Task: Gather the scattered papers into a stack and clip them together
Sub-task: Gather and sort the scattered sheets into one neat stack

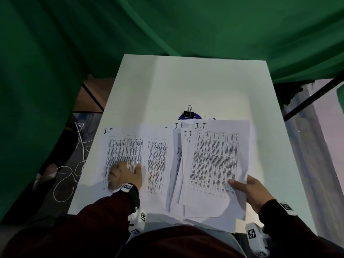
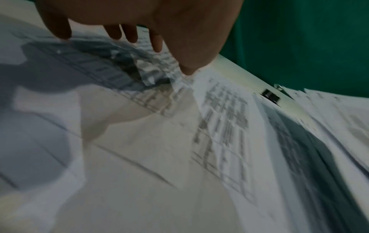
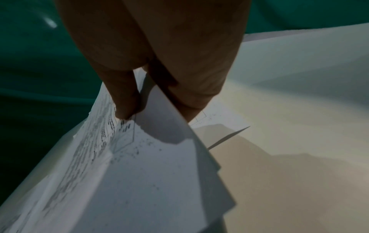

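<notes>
Several printed sheets with tables lie overlapping across the near half of the white table (image 1: 195, 86). My left hand (image 1: 124, 174) lies on the leftmost sheet (image 1: 124, 146), fingers spread and fingertips (image 2: 187, 71) pressing the paper (image 2: 179, 141). My right hand (image 1: 249, 189) pinches the lower right edge of a lifted bundle of sheets (image 1: 216, 161), thumb on top and fingers beneath; in the right wrist view the thumb (image 3: 123, 100) presses on the printed page (image 3: 139, 173). A black binder clip (image 1: 189, 113) sits just beyond the papers, also seen small in the left wrist view (image 2: 271, 95).
A blue round disc (image 1: 181, 117) peeks out under the clip. Green cloth (image 1: 167, 25) hangs behind and to the left. White cable (image 1: 74, 164) lies on the floor at left; a black bar (image 1: 314, 97) crosses at the right.
</notes>
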`<state>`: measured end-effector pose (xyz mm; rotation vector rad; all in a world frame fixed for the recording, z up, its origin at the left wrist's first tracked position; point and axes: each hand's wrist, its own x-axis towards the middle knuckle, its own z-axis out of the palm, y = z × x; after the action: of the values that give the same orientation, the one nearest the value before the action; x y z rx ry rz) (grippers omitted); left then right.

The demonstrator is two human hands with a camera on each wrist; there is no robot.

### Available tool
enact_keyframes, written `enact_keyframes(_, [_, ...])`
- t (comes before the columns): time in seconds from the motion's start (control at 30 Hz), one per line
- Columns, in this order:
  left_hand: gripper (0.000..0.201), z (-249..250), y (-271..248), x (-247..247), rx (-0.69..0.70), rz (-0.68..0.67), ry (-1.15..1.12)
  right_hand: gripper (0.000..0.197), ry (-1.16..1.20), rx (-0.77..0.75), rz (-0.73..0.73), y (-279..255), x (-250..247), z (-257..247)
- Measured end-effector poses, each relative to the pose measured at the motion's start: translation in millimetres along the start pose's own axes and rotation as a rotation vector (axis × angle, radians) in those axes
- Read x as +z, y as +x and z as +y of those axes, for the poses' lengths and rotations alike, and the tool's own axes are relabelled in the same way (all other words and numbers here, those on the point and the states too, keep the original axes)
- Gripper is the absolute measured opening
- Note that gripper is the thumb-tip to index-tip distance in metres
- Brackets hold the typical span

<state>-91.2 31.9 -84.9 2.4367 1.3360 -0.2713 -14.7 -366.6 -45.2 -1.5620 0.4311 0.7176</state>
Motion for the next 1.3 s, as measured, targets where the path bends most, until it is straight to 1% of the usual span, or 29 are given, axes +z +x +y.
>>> enact_keyframes(0.03, [0.063, -3.9, 6.2, -3.5, -0.027, 0.041, -0.02, 0.057, 0.008, -0.005, 0.008, -2.9, -1.1, -2.0])
enact_keyframes(0.07, [0.067, -10.9, 14.5, -7.0, -0.074, 0.045, -0.035, 0.043, 0.007, -0.007, 0.026, -4.2, -4.1, -1.3])
enact_keyframes(0.1, [0.078, -20.0, 23.4, -11.9, -0.14, 0.027, -0.036, 0.045, -0.002, -0.005, 0.022, -4.2, -7.1, 0.2])
enact_keyframes(0.2, [0.119, -46.9, 52.7, -31.1, -0.307, -0.071, -0.037, 0.095, -0.047, 0.007, 0.014, 1.8, -11.1, 10.3])
enact_keyframes(0.23, [0.128, -51.5, 59.3, -36.9, -0.324, -0.099, -0.061, 0.103, -0.052, 0.013, 0.01, 4.9, -12.1, 13.7])
enact_keyframes(0.3, [0.137, -59.7, 69.2, -38.5, -0.325, -0.133, -0.118, 0.107, -0.077, 0.021, -0.002, 7.7, -11.3, 15.6])
enact_keyframes(0.37, [0.139, -65.4, 75.6, -38.8, -0.339, -0.155, -0.195, 0.105, -0.088, 0.012, -0.001, 6.5, -6.2, 12.8])
enact_keyframes(0.4, [0.135, -68.7, 78.5, -38.9, -0.345, -0.186, -0.223, 0.101, -0.094, 0.005, -0.001, 7.7, -4.5, 12.0])
enact_keyframes(0.43, [0.124, -71.1, 79.3, -41.0, -0.341, -0.23, -0.228, 0.093, -0.093, 0.004, -0.002, 9.1, -1.9, 10.6])
enact_keyframes(0.47, [0.104, -75.1, 79.7, -42.9, -0.317, -0.273, -0.193, 0.081, -0.095, 0.001, 0.0, 9.7, 1.3, 8.7])
enact_keyframes(0.53, [0.051, -80.1, 77.8, -49.8, -0.229, -0.293, -0.137, 0.051, -0.112, 0.01, 0.013, 13.0, 4.6, 6.0])
enact_keyframes(0.57, [0.032, -81.9, 75.2, -53.9, -0.187, -0.285, -0.152, 0.042, -0.122, 0.011, 0.023, 14.9, 5.3, 5.7])
enact_keyframes(0.6, [0.023, -83.7, 73.6, -55.1, -0.148, -0.281, -0.191, 0.038, -0.129, 0.013, 0.03, 17.4, 5.0, 6.5])
enact_keyframes(0.7, [0.014, -84.0, 73.2, -68.3, -0.068, -0.209, -0.332, 0.032, -0.134, 0.017, 0.038, 18.8, 6.2, 5.8])
enact_keyframes(0.73, [0.014, -81.6, 75.0, -74.0, -0.05, -0.187, -0.387, 0.03, -0.134, 0.016, 0.047, 19.2, 5.8, 5.8])
enact_keyframes(0.83, [0.038, -54.3, 57.5, -112.4, 0.009, -0.119, -0.496, 0.031, -0.124, 0.025, 0.054, 20.2, 5.6, 5.2])
enact_keyframes(0.9, [0.038, -38.9, 41.4, -133.6, 0.075, -0.102, -0.595, 0.031, -0.116, 0.021, 0.057, 20.5, 6.7, 4.1])
enact_keyframes(0.97, [0.031, -21.8, 23.5, -148.4, 0.136, -0.15, -0.838, 0.03, -0.115, 0.022, 0.059, 19.8, 10.5, 0.6])
enact_keyframes(1.0, [0.029, -15.3, 18.7, -148.2, 0.146, -0.188, -0.929, 0.029, -0.117, 0.013, 0.058, 19.3, 12.8, -1.5])
enact_keyframes(1.07, [0.033, -0.9, 6.5, -143.0, 0.171, -0.276, -1.029, 0.028, -0.113, 0.007, 0.043, 17.8, 19.1, -6.5])
enact_keyframes(1.17, [0.028, 27.2, -17.4, -127.1, 0.227, -0.428, -1.015, 0.026, -0.07, -0.026, 0.002, 14.8, 30.9, -15.5])
enact_keyframes(1.23, [0.026, 40.5, -30.8, -104.0, 0.196, -0.501, -0.991, 0.029, -0.03, -0.038, -0.041, 12.5, 38.5, -23.0])
enact_keyframes(1.27, [0.023, 43.7, -34.1, -88.1, 0.169, -0.534, -0.975, 0.035, -0.004, -0.043, -0.067, 11.8, 40.6, -25.8])
enact_keyframes(1.3, [0.02, 48.5, -40.5, -77.5, 0.148, -0.567, -0.96, 0.047, 0.003, -0.042, -0.096, 10.7, 42.5, -28.8])
